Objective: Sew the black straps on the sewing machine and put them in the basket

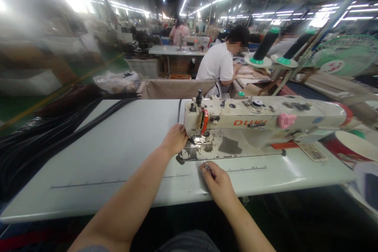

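Observation:
A white sewing machine (pixel 248 116) stands on the pale table. My left hand (pixel 175 139) is at its needle end, fingers closed beside the presser foot (pixel 201 139). A narrow black strip (pixel 179 110) runs from the table's far edge down to these fingers, which hide its near end. In front of the machine bed, my right hand (pixel 218 181) is closed around small metal thread snips (pixel 208 168). Their tip points toward the needle area, apart from the machine. Part of the snips is hidden in my palm.
Long black strips (pixel 35 138) hang in a bundle over the table's left side. A printed ruler (pixel 115 183) runs along the front. Two black thread cones (pixel 265 45) and a green fan (pixel 345 55) stand at right. A co-worker (pixel 217 61) sits beyond a fabric-lined bin (pixel 177 88).

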`<state>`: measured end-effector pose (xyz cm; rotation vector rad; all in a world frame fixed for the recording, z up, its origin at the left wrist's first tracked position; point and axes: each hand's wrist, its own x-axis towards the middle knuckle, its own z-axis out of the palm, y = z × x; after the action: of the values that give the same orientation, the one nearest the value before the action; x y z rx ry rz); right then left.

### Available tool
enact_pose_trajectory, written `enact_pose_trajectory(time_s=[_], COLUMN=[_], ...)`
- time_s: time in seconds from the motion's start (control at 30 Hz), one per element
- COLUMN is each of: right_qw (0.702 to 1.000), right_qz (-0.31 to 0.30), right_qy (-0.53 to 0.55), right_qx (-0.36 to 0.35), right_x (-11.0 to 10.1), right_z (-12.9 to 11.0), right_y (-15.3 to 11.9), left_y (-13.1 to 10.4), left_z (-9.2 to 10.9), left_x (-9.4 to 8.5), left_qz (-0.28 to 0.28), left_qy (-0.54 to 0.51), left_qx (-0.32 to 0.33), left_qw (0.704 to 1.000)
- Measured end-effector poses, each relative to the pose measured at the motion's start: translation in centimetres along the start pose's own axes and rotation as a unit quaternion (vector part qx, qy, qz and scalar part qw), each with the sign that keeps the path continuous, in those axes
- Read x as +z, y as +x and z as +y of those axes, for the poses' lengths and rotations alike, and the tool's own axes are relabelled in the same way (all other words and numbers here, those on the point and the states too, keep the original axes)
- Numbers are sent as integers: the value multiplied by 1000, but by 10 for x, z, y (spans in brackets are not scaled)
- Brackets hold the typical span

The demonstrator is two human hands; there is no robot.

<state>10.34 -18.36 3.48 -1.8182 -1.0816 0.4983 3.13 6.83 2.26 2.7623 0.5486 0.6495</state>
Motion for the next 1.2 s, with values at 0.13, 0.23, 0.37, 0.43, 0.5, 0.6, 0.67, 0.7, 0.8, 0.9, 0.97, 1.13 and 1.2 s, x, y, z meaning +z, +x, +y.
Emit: enact_pose_trajectory(time_s=[0.13, 0.23, 0.37, 0.43, 0.5, 0.6, 0.67, 0.7, 0.8, 0.9, 0.97, 1.13, 1.2], right_qw=[1000, 1000, 1000, 1000, 1000, 1000, 1000, 1000, 1000, 1000, 1000, 1000, 1000], right_qz=[-2, 1, 3, 1, -3, -5, -7, -7, -4, 0, 2, 10, 14], right_qy=[0, -2, -6, -8, -10, -14, -14, -14, -15, -13, -6, 1, 5], right_qx=[1, -2, -4, -2, 0, 0, 0, 0, 1, 0, 0, 6, 5], right_x=[0, 0, -1, -1, 0, 0, 0, 0, 0, 0, 1, 2, 3], right_z=[-1, -3, -6, -6, -5, -5, -6, -6, -7, -6, -5, -3, -3], right_y=[-1, -1, 0, 0, 0, 1, 0, 0, 0, 0, 0, 1, 1], left_y=[0, -1, -10, -17, -22, -24, -23, -22, -22, -26, -32, -43, -44], left_z=[-11, -12, 1, 9, 13, 14, 13, 12, 14, 23, 33, 60, 67], left_x=[-5, -9, -14, -14, -13, -10, -9, -9, -10, -9, -6, 5, 8], left_qz=[-26, -36, -29, -25, -24, -23, -24, -24, -23, -31, -38, -35, -40], left_qy=[-57, -70, -42, -53, -80, -115, -127, -131, -137, -123, -111, -99, -110], left_qx=[44, 32, -29, -57, -79, -101, -107, -109, -117, -134, -148, -192, -211], left_qw=[997, 996, 998, 997, 993, 988, 986, 985, 983, 983, 982, 976, 971])
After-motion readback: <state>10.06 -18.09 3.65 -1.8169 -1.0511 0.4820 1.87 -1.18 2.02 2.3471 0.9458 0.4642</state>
